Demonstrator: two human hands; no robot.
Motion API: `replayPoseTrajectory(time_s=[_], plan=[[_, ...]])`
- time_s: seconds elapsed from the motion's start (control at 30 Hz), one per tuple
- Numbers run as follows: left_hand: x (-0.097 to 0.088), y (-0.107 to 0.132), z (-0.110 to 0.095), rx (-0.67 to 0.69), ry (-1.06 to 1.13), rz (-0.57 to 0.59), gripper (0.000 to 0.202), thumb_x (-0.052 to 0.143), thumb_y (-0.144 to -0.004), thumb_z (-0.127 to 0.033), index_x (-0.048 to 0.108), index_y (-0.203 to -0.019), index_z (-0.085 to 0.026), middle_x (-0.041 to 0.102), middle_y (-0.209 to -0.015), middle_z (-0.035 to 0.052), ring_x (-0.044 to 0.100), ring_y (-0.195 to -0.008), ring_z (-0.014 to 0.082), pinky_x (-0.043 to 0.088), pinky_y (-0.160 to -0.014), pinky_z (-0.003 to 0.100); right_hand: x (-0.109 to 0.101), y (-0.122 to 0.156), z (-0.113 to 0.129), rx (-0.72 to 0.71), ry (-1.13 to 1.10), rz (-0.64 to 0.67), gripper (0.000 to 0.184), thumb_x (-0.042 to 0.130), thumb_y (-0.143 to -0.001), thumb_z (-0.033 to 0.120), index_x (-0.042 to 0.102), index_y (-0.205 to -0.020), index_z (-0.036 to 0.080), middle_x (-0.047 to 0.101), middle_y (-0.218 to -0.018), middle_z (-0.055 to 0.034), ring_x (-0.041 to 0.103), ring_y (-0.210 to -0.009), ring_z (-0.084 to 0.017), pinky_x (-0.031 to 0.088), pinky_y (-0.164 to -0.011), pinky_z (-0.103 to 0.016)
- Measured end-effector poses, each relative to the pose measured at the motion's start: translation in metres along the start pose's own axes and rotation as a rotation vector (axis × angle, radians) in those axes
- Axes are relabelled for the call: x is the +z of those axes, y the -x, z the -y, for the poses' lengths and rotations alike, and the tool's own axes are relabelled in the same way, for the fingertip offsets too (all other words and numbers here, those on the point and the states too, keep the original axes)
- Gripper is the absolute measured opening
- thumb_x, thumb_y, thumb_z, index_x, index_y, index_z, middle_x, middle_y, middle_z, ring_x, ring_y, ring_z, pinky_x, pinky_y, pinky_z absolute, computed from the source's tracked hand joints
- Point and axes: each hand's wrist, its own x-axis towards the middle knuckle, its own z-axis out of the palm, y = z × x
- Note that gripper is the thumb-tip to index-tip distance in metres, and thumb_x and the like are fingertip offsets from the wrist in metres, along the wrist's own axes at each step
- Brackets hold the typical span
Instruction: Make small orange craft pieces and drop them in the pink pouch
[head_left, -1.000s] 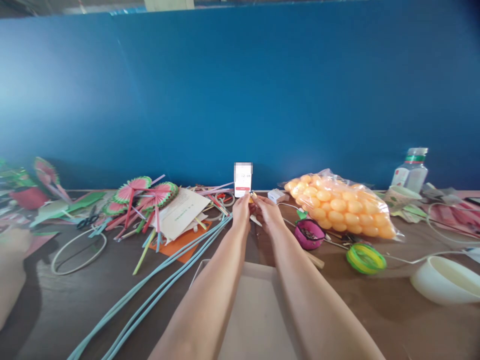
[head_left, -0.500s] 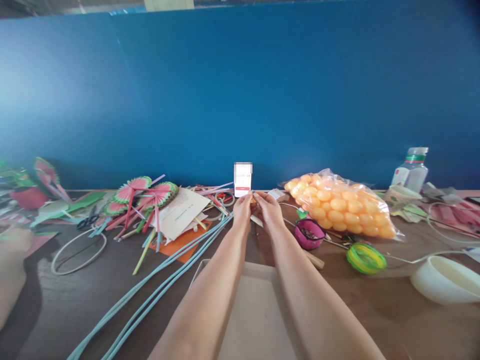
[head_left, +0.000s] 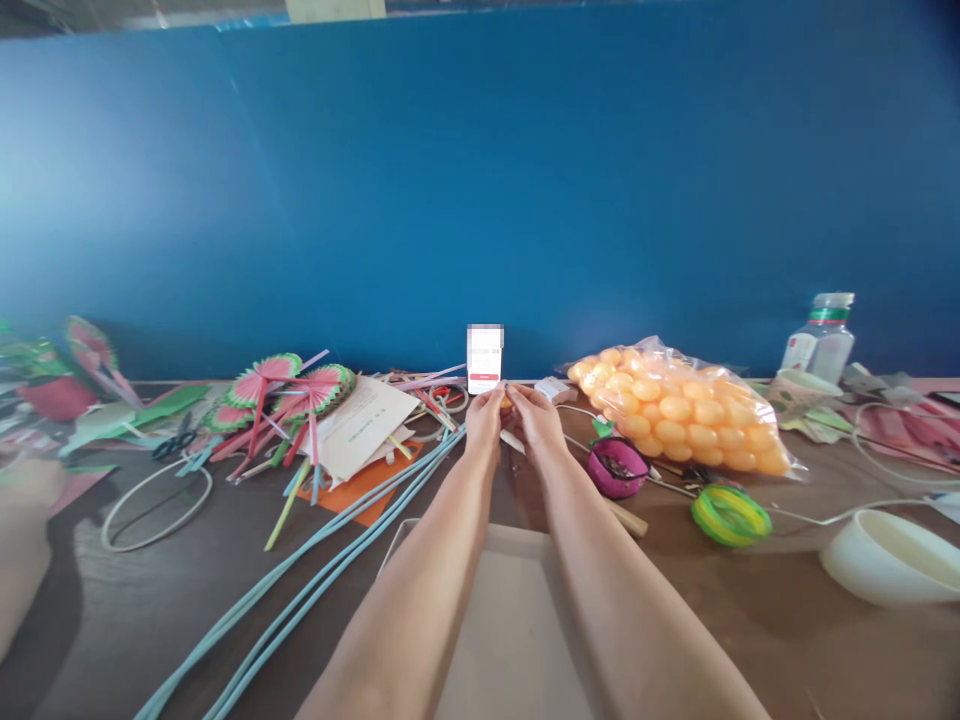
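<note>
My left hand (head_left: 484, 424) and my right hand (head_left: 535, 420) are stretched out together over the brown table (head_left: 150, 590), fingertips meeting. Both are pinched on a small orange thing (head_left: 508, 402) between them, mostly hidden by the fingers. It is held just in front of a white phone (head_left: 485, 358) that leans against the blue wall. A thin pale stick (head_left: 511, 441) lies under my right hand. A clear bag of orange balls (head_left: 679, 409) lies to the right of my hands.
Pink-and-green paper fans (head_left: 289, 385), coloured sticks, papers and scissors (head_left: 174, 441) crowd the left. Long light-blue tubes (head_left: 315, 575) run diagonally. A beige tray (head_left: 510, 630) lies under my forearms. A magenta cup (head_left: 616, 468), green ring (head_left: 730, 515), white bowl (head_left: 892, 558) and bottle (head_left: 821, 340) stand right.
My fingertips have closed together round the small orange thing; a second ago they were slightly apart. The arms have barely moved.
</note>
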Motion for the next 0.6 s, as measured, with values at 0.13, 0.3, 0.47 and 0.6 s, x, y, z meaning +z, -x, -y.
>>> replayPoseTrajectory(time_s=[0.13,0.3,0.47,0.6], plan=[[0.0,-0.001,-0.001,-0.004,-0.007,-0.007,0.026,0.076,-0.075,-0.036,0.064,-0.078,-0.013,0.061,-0.064,0.0013,0.056,-0.054,0.0094,0.045,-0.056,0.022,-0.002,0.001,0.003,-0.044,0.218,-0.071,0.036,0.07,-0.071,0.047,0.071,-0.093,0.018,0.069,-0.069,-0.0019,0.065,-0.069,-0.019,0.05,-0.062,-0.029],[-0.003,-0.008,-0.005,-0.002,-0.048,-0.165,0.027,0.076,-0.074,-0.036,0.063,-0.078,-0.013,0.061,-0.065,0.0007,0.053,-0.051,0.0072,0.043,-0.053,0.02,-0.014,0.005,0.018,-0.068,0.796,-0.109,0.019,0.066,-0.078,0.035,0.074,-0.083,0.019,0.073,-0.083,-0.0051,0.066,-0.081,-0.02,0.048,-0.074,-0.03],[-0.005,-0.011,-0.007,-0.012,-0.043,-0.238,0.028,0.077,-0.072,-0.038,0.062,-0.078,-0.014,0.06,-0.064,0.0003,0.055,-0.053,0.0087,0.044,-0.052,0.02,-0.018,0.008,0.023,0.027,1.302,0.056,0.013,0.072,-0.071,0.033,0.075,-0.078,0.022,0.073,-0.081,-0.0066,0.067,-0.084,-0.024,0.047,-0.073,-0.032],[-0.005,-0.01,-0.008,-0.018,-0.039,-0.251,0.026,0.075,-0.074,-0.036,0.063,-0.079,-0.014,0.06,-0.064,0.0005,0.056,-0.054,0.0091,0.043,-0.052,0.02,-0.016,0.008,0.014,-0.025,1.262,0.15,0.005,0.072,-0.07,0.026,0.074,-0.072,0.021,0.07,-0.066,-0.004,0.066,-0.069,-0.019,0.046,-0.066,-0.027]])
